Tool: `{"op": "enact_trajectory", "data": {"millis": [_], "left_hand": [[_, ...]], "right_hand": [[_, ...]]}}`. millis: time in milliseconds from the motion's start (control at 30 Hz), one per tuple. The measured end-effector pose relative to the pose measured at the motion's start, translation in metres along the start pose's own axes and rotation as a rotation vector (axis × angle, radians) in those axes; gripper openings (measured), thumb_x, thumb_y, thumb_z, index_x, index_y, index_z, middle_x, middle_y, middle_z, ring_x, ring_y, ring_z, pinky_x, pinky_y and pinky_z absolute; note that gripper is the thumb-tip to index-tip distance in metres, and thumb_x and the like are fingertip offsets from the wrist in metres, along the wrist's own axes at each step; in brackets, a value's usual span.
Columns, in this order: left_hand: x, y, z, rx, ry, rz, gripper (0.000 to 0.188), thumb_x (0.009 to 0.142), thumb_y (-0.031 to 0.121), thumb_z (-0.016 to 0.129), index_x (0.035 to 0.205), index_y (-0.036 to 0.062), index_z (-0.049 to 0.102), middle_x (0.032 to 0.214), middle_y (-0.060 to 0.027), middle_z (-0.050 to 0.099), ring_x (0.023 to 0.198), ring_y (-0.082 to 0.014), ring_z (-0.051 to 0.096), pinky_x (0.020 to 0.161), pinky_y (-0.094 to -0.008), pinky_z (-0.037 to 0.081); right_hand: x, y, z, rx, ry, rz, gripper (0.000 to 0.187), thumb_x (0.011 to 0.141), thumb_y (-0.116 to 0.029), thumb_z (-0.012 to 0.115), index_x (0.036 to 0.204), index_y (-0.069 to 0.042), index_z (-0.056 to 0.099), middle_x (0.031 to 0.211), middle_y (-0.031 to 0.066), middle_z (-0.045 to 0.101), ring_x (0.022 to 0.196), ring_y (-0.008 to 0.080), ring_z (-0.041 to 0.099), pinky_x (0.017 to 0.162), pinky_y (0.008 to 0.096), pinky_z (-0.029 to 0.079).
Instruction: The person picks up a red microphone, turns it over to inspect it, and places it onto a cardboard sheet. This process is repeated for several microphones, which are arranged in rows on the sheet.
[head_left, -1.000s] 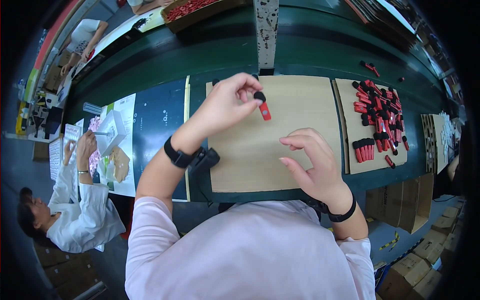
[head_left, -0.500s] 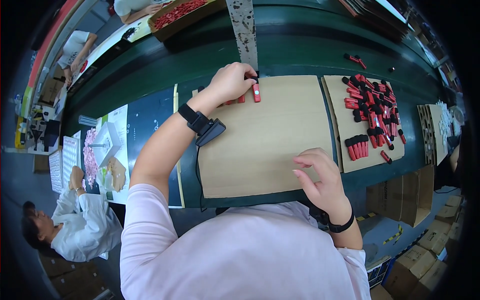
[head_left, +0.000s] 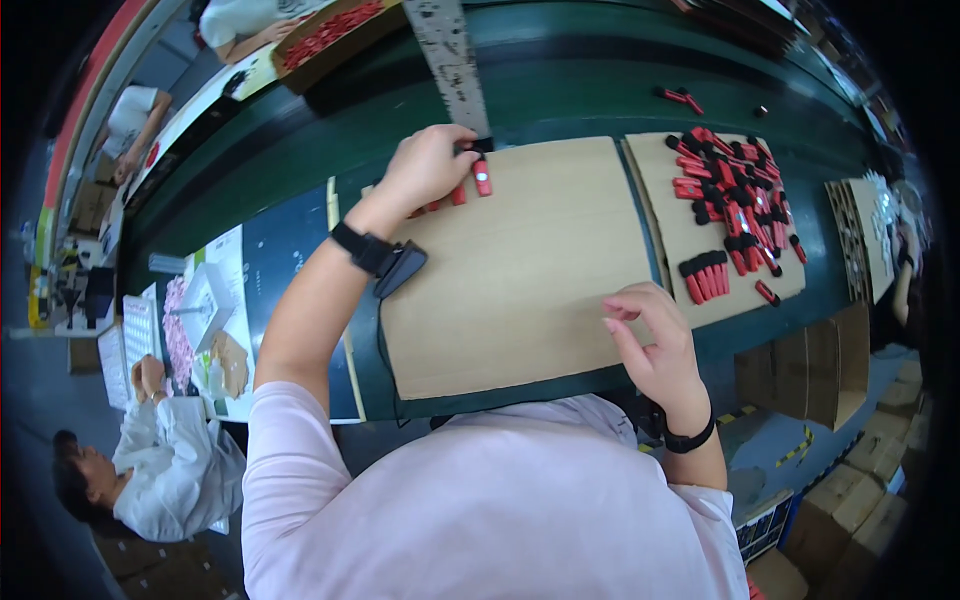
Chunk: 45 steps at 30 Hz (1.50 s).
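Observation:
My left hand (head_left: 428, 168) reaches across to the far edge of a brown cardboard sheet (head_left: 530, 290). Its thumb and index finger close on the black end of a small red stick (head_left: 483, 178). Beside that stick, more red sticks (head_left: 458, 195) stand in a row along the sheet's far edge, partly hidden by the hand. Above the near right part of the sheet hovers my right hand (head_left: 660, 350), fingers bent, with a gap between thumb and index finger and nothing held.
To the right, another cardboard sheet (head_left: 650, 165) bears a heap of red black-ended sticks (head_left: 735, 195) and a short neat row (head_left: 706, 276). A metal post (head_left: 450, 70) rises behind my left hand. Co-workers sit at left; one person's hands (head_left: 148, 375) are near a white tray (head_left: 140, 325).
The whole view has shifted slightly, moving the table leftward. My left hand stays at the same red stick. The right hand's thumb and index finger have drawn a little closer together.

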<state>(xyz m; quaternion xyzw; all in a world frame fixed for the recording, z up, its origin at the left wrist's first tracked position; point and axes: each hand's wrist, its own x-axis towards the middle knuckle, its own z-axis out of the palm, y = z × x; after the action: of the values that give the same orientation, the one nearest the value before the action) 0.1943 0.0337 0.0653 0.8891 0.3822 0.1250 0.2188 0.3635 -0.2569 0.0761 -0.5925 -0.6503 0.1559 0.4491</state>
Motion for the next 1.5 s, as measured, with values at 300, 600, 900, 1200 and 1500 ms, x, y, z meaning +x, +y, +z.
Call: {"op": "enact_trajectory", "data": {"millis": [300, 600, 900, 1200, 1500], "left_hand": [[-0.082, 0.053, -0.025, -0.298, 0.075, 0.253, 0.023, 0.081, 0.005, 0.066, 0.104, 0.0009, 0.067, 0.099, -0.0116, 0.066, 0.079, -0.0188, 0.059, 0.070, -0.0297, 0.048], [-0.133, 0.075, -0.023, -0.441, 0.092, 0.234, 0.022, 0.079, -0.002, 0.066, 0.101, 0.0005, 0.068, 0.099, -0.0085, 0.066, 0.076, -0.0140, 0.053, 0.070, -0.0250, 0.045], [-0.136, 0.083, -0.017, -0.493, 0.062, 0.256, 0.024, 0.077, 0.002, 0.069, 0.102, 0.0026, 0.068, 0.097, -0.0085, 0.065, 0.075, -0.0162, 0.054, 0.069, -0.0271, 0.046], [-0.136, 0.117, -0.013, -0.540, 0.046, 0.411, 0.032, 0.075, 0.004, 0.073, 0.106, 0.0051, 0.066, 0.094, -0.0092, 0.065, 0.081, -0.0229, 0.060, 0.081, -0.0342, 0.045], [-0.146, 0.097, -0.022, -0.576, 0.175, 0.467, 0.033, 0.071, 0.005, 0.077, 0.102, 0.0048, 0.066, 0.088, -0.0082, 0.064, 0.081, -0.0242, 0.060, 0.080, -0.0340, 0.043]], "right_hand": [[-0.037, 0.066, -0.042, -0.478, 0.186, 0.337, 0.014, 0.083, -0.005, 0.066, 0.097, -0.002, 0.061, 0.089, 0.0126, 0.061, 0.078, 0.0269, 0.063, 0.068, 0.0327, 0.050], [-0.055, 0.099, -0.040, -0.847, 0.240, 0.412, 0.019, 0.080, -0.012, 0.069, 0.095, -0.005, 0.059, 0.093, 0.0115, 0.059, 0.083, 0.0303, 0.060, 0.070, 0.0386, 0.049], [-0.037, 0.062, -0.037, -0.603, 0.265, 0.442, 0.017, 0.080, -0.009, 0.069, 0.094, -0.004, 0.059, 0.089, 0.0108, 0.061, 0.076, 0.0271, 0.059, 0.064, 0.0355, 0.047], [0.024, -0.028, -0.013, -0.102, 0.075, -0.142, 0.023, 0.075, 0.001, 0.072, 0.094, -0.004, 0.060, 0.086, 0.0091, 0.060, 0.075, 0.0197, 0.055, 0.061, 0.0288, 0.042], [0.032, -0.035, 0.003, 0.200, 0.046, -0.132, 0.029, 0.073, 0.002, 0.074, 0.100, 0.000, 0.063, 0.088, 0.0092, 0.061, 0.074, 0.0175, 0.053, 0.065, 0.0267, 0.042]]}}
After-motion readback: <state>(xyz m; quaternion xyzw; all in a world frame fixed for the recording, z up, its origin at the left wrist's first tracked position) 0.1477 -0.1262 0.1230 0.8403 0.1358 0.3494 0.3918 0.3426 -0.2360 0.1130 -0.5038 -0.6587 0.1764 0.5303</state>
